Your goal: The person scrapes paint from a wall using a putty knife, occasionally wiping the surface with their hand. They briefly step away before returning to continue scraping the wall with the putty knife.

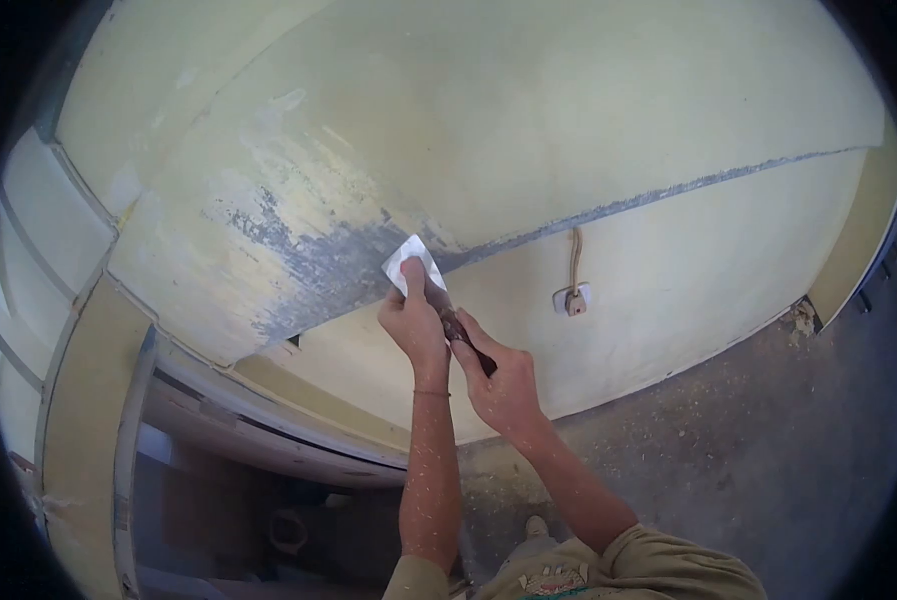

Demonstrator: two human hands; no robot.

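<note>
Both hands are on a scraper (415, 246) with a flat shiny blade and a dark handle. My left hand (415, 325) grips the blade end, its thumb laid flat on the metal. Wrapped round the handle is my right hand (502, 385), with the dark butt showing beside the thumb. The blade overlaps the lower edge of a grey scraped patch (344, 255) on the pale yellow-green wall surface (529, 120). Flaked, streaky paint surrounds the patch. Pale specks dot both forearms.
A grey scraped strip (659, 197) runs rightward along the edge. Below it, a wall socket (573, 300) hangs from a cable on the lower wall (689, 290). Debris litters the concrete floor (709, 430). At left stands a yellowish frame (94, 390) beside a dark opening.
</note>
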